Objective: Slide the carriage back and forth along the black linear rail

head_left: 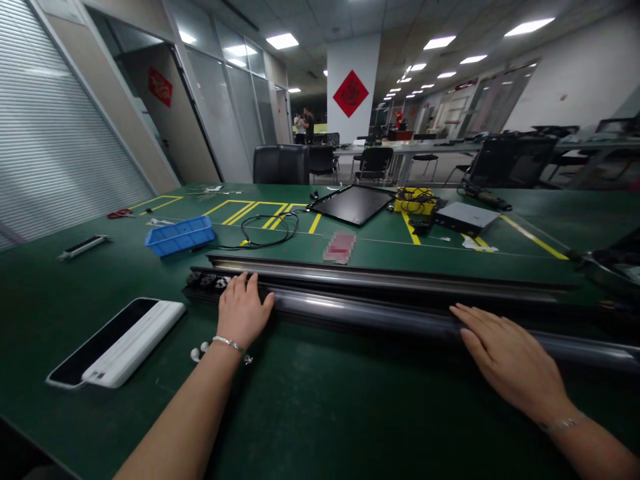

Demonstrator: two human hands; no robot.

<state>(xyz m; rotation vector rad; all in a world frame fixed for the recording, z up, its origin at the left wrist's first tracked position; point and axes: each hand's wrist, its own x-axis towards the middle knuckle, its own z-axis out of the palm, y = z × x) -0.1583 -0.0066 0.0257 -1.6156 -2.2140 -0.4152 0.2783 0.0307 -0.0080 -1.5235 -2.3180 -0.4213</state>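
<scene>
A long dark glossy bar with a rounded top (360,317) lies across the green table in front of me. My left hand (243,308) rests on it near its left end, fingers stretched out and thumb apart. Farther right, my right hand (513,360) lies flat over the same bar, fingers extended. Directly behind runs a second long dark channel-like bar (375,280). Small dark and white parts (207,281) show at the left end of the bars. Their right ends are dim and hard to make out.
Left are a phone (103,333), a white slab-like device (135,343), white earbuds (199,352) and a blue bin (180,235). Behind the bars lie a black cable (273,230), a flat dark panel (354,205), a yellow object (415,200) and a grey box (466,219).
</scene>
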